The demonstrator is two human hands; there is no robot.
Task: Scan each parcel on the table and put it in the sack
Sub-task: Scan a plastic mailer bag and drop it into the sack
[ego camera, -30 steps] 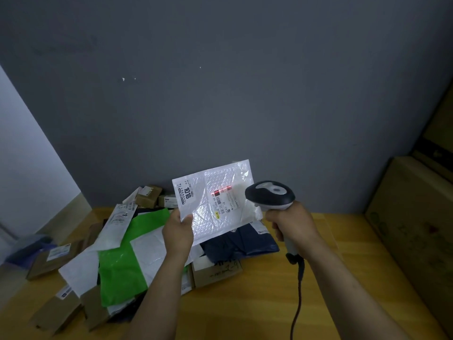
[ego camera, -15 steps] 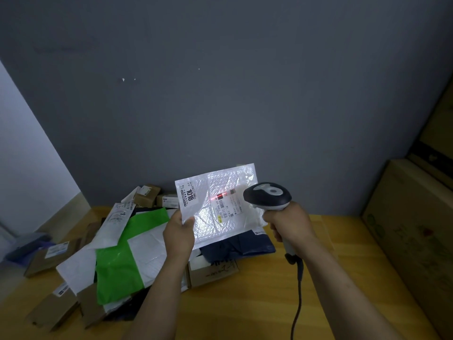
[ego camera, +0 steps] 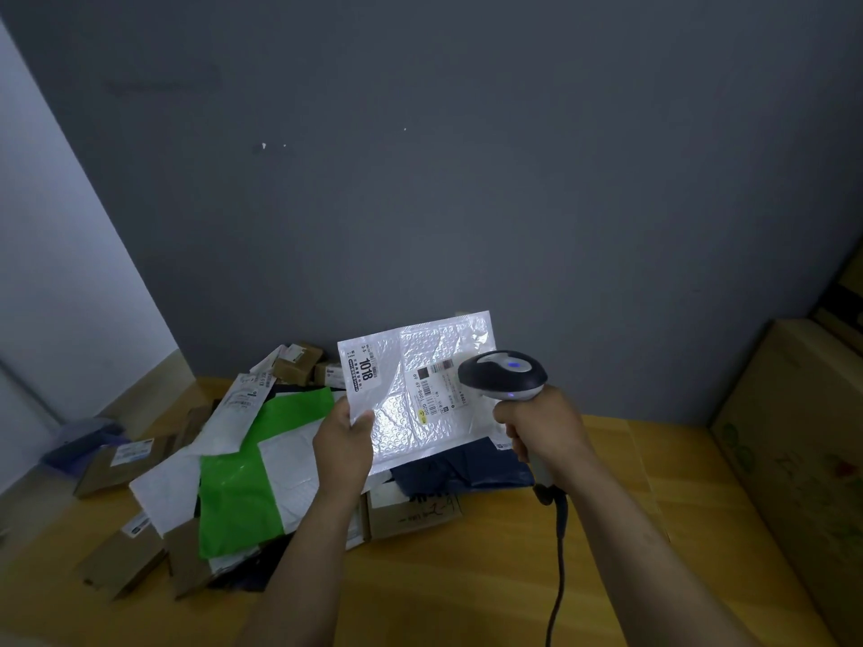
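Thumb on the face, the other fingers hidden behind it: the left hand (ego camera: 345,436) pinches the white bubble mailer (ego camera: 420,366) by its lower left corner. The right hand (ego camera: 541,427) has all its fingers curled round the handle of the scanner (ego camera: 502,375) (whether one sits on the trigger I cannot tell from here). The scanner's head, showing small blue lights, hangs just beside the right edge of the label (ego camera: 436,389) and covers a little of it.

The mailer is held up in the air, tilted, above the pile of parcels (ego camera: 243,488) on the wooden table (ego camera: 467,590). No sack is in view.

This looks like the scanning step, with bagging yet to come. The film is glossy and throws back a bright patch low down, so I'd keep the label flat and angled slightly off the beam. I'd also draw the scanner back a touch, so the whole barcode sits in front of it and not under its nose. The cable (ego camera: 558,576) hangs clear of the pile — best left that way.
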